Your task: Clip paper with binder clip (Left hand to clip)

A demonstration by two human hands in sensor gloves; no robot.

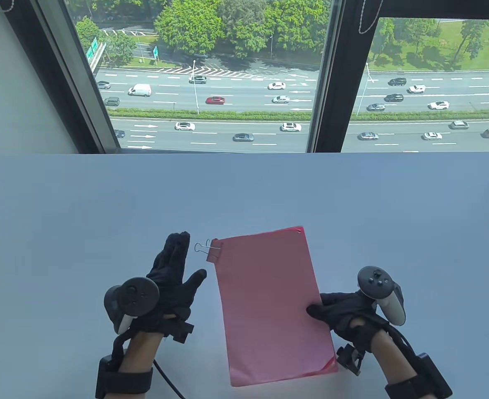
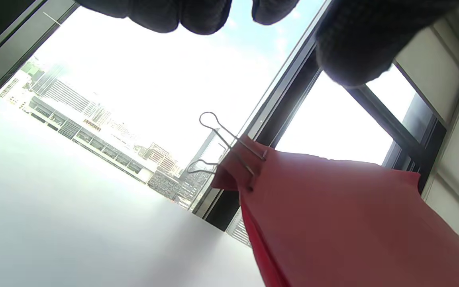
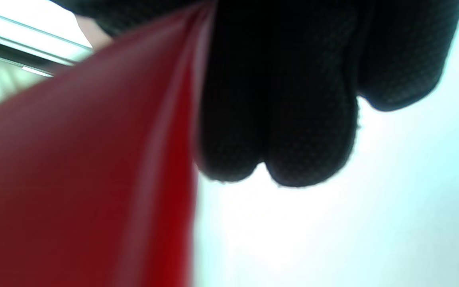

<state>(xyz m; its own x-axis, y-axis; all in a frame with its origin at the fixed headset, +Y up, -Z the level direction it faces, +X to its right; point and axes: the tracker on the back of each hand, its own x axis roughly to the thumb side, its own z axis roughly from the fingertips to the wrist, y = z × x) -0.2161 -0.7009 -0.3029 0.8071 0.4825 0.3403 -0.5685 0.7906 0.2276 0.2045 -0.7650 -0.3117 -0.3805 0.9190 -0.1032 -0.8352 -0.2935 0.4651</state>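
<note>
At the near edge of the bench (image 1: 61, 199), toward the right corner: right hand (image 1: 344, 311), grip closed on the right long edge of the red paper (image 1: 269, 303), thumb on top, other fingers (image 3: 277, 119) underneath, holding the stack slightly raised. Long axis of the paper running from the near edge toward the far edge, leaning a little left at the far end. Left of the paper, just beside it but apart from it: left hand (image 1: 174, 274), grip spread, fingers straight, thumb out toward the sheet, holding nothing. Farther in, at the paper's far left corner: binder clip (image 1: 213, 250), body already biting the corner, wire handles sticking out leftward toward the left fingertips (image 1: 181, 239), close to them yet not touching. Left hand plainly the nearer one to the clip. Clipping probably done; likely only drawing away left, or folding the handles flat.
</note>
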